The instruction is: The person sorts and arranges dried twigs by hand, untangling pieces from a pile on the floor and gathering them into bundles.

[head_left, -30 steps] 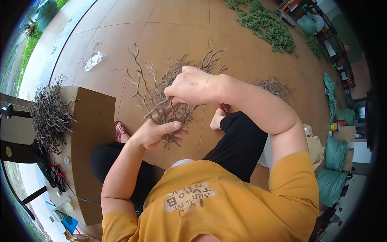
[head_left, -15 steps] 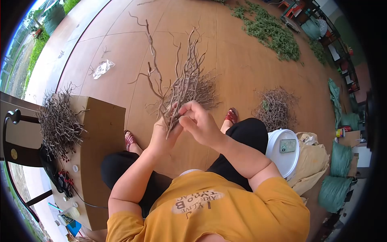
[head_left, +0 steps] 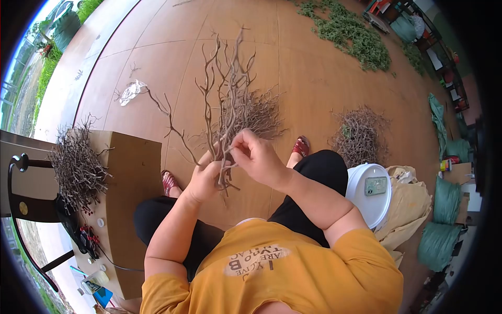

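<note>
My left hand (head_left: 205, 179) grips the lower ends of a bunch of brown, twisting twigs (head_left: 226, 99) that fans upward in front of me. My right hand (head_left: 256, 157) pinches one thin twig stem right beside the left hand, fingers closed on it. One twig (head_left: 168, 118) splays out to the left of the bunch. Behind the bunch a heap of the same twigs (head_left: 261, 116) lies on the brown floor. I sit with black trousers and red sandals (head_left: 169, 181) below the hands.
A low brown table (head_left: 133, 172) at my left carries a twig pile (head_left: 76, 167), cables and small items. Another twig heap (head_left: 361, 133) and a white bucket (head_left: 368, 193) stand right. Green foliage (head_left: 348, 31) lies far back. A crumpled plastic wrapper (head_left: 130, 90) lies far left.
The bunch was lifted upright from a low, spread position. My right hand came down from over the bunch to its base beside the left hand. One twig now sticks out left.
</note>
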`<state>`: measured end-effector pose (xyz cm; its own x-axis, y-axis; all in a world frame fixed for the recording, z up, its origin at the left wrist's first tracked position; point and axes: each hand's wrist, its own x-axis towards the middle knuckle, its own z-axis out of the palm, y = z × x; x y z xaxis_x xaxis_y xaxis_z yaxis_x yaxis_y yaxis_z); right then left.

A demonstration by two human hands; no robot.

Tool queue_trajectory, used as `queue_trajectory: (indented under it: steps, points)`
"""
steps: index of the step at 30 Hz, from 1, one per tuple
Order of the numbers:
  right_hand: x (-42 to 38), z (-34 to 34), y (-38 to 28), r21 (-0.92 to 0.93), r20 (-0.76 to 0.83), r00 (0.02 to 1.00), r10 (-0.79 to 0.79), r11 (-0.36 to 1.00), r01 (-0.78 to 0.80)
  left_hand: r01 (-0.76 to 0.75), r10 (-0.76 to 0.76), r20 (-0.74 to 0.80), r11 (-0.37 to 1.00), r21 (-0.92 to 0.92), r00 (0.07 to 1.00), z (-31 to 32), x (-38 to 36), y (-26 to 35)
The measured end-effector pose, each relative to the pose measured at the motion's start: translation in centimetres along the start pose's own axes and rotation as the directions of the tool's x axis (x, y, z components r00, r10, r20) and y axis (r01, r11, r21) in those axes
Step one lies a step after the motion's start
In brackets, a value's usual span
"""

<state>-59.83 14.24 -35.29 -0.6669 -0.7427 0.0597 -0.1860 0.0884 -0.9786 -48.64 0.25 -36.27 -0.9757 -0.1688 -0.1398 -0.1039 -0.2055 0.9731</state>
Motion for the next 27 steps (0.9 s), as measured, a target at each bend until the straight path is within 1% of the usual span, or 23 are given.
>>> queue_trajectory:
  steps: [1, 2, 3, 4, 5, 6, 8, 9, 10, 11, 13, 14, 17, 18, 21, 22, 24, 25, 26, 27]
  points:
    - [-0.1, 0.1, -0.3, -0.123, -0.011, 1.000, -0.024, 0.992, 0.022, 0.031, -0.031, -0.007, 1.000, -0.004, 1.000, 0.0, 0.0, 0.1]
    - [-0.2, 0.6, 0.3, -0.158, -0.047, 0.994, -0.098, 0.983, 0.090, 0.061, -0.062, -0.014, 0.998, -0.008, 0.998, 0.0, 0.1, 0.2]
    - [-0.3, 1.1, 0.1, -0.351, -0.077, 0.959, -0.273, 0.908, 0.230, 0.092, -0.092, -0.022, 0.996, -0.013, 0.996, 0.1, 0.1, 0.4]
    - [-0.3, 1.2, 0.1, -0.404, -0.038, 0.951, -0.307, 0.875, 0.267, 0.094, -0.101, -0.014, 0.966, -0.241, 0.995, 0.3, 0.6, -0.9]
    - [-0.4, 1.3, 0.2, -0.454, 0.005, 0.941, -0.338, 0.838, 0.304, 0.094, -0.110, -0.008, 0.884, -0.458, 0.994, 0.5, 0.9, -1.7]
    - [-0.5, 1.1, 0.2, -0.401, 0.008, 0.955, -0.296, 0.874, 0.274, 0.071, -0.065, 0.030, 0.916, -0.395, 0.997, 0.6, 1.2, -1.8]
    - [-0.4, 0.7, 0.3, -0.290, 0.025, 0.976, -0.218, 0.932, 0.216, 0.018, -0.028, -0.027, 0.954, -0.300, 0.999, 1.2, 1.1, -1.4]
    - [-0.4, 0.7, 0.4, -0.119, 0.002, 0.982, -0.191, 0.975, 0.190, -0.009, -0.005, -0.055, 0.968, -0.251, 0.998, 1.3, 0.9, -1.3]
    - [-0.5, 0.8, 0.5, 0.054, -0.013, 0.987, -0.160, 0.985, 0.161, -0.029, 0.022, -0.035, 0.979, -0.202, 0.999, 0.5, 1.0, -1.9]
    - [-0.5, 0.7, 0.6, 0.226, -0.022, 0.991, -0.129, 0.965, 0.130, -0.064, 0.058, -0.045, 0.985, -0.160, 0.997, 0.4, 1.0, -1.9]
    - [-0.8, 0.4, -0.7, 0.117, -0.037, 0.987, -0.157, 0.980, 0.161, -0.127, 0.123, -0.055, 0.989, -0.073, 0.991, 0.9, 0.9, -1.0]
    - [-0.8, 0.3, -1.2, 0.064, -0.048, 0.984, -0.170, 0.983, 0.173, -0.194, 0.194, -0.072, 0.981, 0.010, 0.978, 1.1, 1.2, -1.2]
    - [-0.6, 0.9, -0.6, -0.255, -0.010, 0.986, -0.165, 0.954, 0.157, -0.087, 0.085, -0.078, 0.996, -0.018, 0.993, 1.5, 0.9, 0.1]
    - [-0.7, 1.0, -0.6, -0.314, -0.010, 0.982, -0.190, 0.933, 0.177, -0.018, 0.011, -0.042, 0.986, -0.166, 0.999, 0.9, 1.1, 0.3]
    - [0.0, 1.5, 0.2, -0.463, -0.034, 0.936, -0.350, 0.836, 0.296, -0.067, 0.073, -0.002, 0.903, -0.425, 0.997, -0.2, 1.2, -0.8]
    - [0.1, 2.1, 0.7, -0.473, -0.025, 0.920, -0.390, 0.816, 0.333, -0.088, 0.083, -0.031, 0.853, -0.514, 0.996, 0.1, 1.1, -1.0]
    - [-0.2, 3.7, 1.4, -0.487, -0.002, 0.884, -0.467, 0.773, 0.407, -0.135, 0.037, -0.212, 0.874, -0.467, 0.977, 1.3, 1.3, -0.8]
    - [-0.2, 3.8, 1.4, -0.431, -0.003, 0.885, -0.465, 0.800, 0.419, -0.158, 0.019, -0.304, 0.884, -0.439, 0.952, 1.5, 1.4, -0.5]
    - [-0.4, 3.8, 1.2, -0.372, -0.004, 0.886, -0.463, 0.823, 0.429, -0.153, -0.019, -0.355, 0.881, -0.448, 0.935, 1.1, 1.7, -0.7]
    - [-0.4, 3.5, 1.0, -0.314, -0.002, 0.887, -0.462, 0.843, 0.438, -0.149, -0.022, -0.362, 0.886, -0.440, 0.932, 0.8, 1.7, -0.5]
